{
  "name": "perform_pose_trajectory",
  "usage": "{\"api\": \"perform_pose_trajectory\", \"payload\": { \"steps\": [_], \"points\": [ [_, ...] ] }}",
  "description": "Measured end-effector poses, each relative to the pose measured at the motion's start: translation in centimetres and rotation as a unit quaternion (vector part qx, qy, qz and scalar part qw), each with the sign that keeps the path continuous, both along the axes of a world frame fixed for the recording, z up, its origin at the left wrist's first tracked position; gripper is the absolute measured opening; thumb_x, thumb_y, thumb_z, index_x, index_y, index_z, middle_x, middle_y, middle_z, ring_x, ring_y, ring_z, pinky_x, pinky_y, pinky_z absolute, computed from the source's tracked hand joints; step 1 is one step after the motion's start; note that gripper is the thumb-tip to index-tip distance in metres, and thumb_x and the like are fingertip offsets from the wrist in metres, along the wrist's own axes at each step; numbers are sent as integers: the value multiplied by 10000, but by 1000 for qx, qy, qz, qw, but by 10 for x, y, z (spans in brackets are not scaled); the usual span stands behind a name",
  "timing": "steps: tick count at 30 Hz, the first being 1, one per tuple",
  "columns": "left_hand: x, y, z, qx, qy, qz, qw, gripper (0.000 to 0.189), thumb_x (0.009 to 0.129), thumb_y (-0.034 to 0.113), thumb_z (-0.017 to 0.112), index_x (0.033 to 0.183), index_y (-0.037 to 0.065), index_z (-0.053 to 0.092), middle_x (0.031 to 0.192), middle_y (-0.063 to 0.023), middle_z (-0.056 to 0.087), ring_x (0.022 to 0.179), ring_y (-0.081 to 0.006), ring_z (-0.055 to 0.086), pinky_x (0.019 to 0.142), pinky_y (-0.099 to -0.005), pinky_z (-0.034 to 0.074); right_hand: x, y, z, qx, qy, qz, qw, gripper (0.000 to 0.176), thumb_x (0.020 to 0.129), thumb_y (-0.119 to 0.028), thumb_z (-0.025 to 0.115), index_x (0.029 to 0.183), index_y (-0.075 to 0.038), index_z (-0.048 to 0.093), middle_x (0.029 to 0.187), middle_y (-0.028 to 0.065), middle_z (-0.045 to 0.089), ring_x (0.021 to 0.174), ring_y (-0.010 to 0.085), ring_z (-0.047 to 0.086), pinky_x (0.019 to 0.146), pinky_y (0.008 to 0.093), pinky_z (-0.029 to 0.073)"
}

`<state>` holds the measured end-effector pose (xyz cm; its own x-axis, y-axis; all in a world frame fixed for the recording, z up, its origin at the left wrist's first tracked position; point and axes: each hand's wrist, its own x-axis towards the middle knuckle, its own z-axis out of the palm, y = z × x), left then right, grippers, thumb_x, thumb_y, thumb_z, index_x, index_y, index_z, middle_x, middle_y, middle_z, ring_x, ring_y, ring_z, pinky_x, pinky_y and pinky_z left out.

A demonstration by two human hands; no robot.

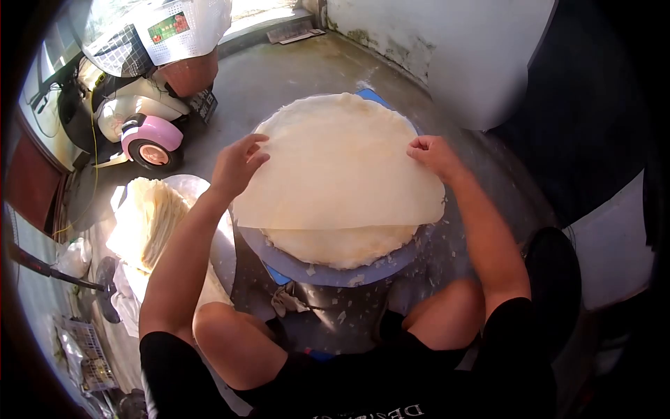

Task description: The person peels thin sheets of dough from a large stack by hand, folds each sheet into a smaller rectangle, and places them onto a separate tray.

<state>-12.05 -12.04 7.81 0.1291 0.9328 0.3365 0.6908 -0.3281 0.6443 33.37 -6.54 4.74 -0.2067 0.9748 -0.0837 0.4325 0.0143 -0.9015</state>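
Note:
A thin, pale dough sheet (342,171) lies over a stack of round dough sheets (342,246), its straight near edge crossing the stack. The stack rests on a round grey-white board (314,274). My left hand (241,164) is at the left edge of the top sheet, thumb and fingertips apart. At the right edge, my right hand (431,155) pinches the sheet between thumb and fingers. To my left, a thick bundle of folded dough sheets (150,220) sits on a round white surface (225,241).
A scooter with a pink fender (155,131) and a white basket (185,28) stands at the upper left. Behind the board is a white wall (391,42). Blue corners (377,98) show under the board. A crate (91,353) lies at lower left. Dough scraps dot the floor.

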Motion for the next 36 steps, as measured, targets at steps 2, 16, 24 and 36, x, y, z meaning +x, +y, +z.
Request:
{"api": "perform_pose_trajectory", "payload": {
  "steps": [2,16,24,36],
  "points": [
    [19,5,-12,85,43,25,995,428,836,170,780,1230,63,655,1088,-174,671,993,-342,661,869,-408,528,2,19,-35,102,-87,-93,987,269,841,-219,791,985,-5,718,739,28,665,665,123,603,641,292,492],
    [34,-79,-39,-44,313,-108,943,435,802,196,784,1203,73,667,1347,-150,589,1267,-343,545,1059,-430,451,45,-77,-57,-219,-67,-166,959,333,863,-328,786,1019,-63,659,863,74,701,631,177,651,574,349,557],
    [159,-84,-58,-28,170,-224,959,728,887,296,734,1488,44,408,1542,-175,417,1425,-355,392,1175,-431,346,59,-81,-45,-263,72,-138,952,250,858,-163,750,1058,-65,638,902,90,722,654,207,681,595,352,580],
    [210,-100,-86,-52,230,-233,943,598,950,371,586,1410,0,495,1490,-172,465,1435,-344,376,1207,-450,273,-57,-77,26,-78,133,-40,987,223,835,-95,665,1041,-16,634,835,84,689,606,170,655,517,320,515]
  ]
}}
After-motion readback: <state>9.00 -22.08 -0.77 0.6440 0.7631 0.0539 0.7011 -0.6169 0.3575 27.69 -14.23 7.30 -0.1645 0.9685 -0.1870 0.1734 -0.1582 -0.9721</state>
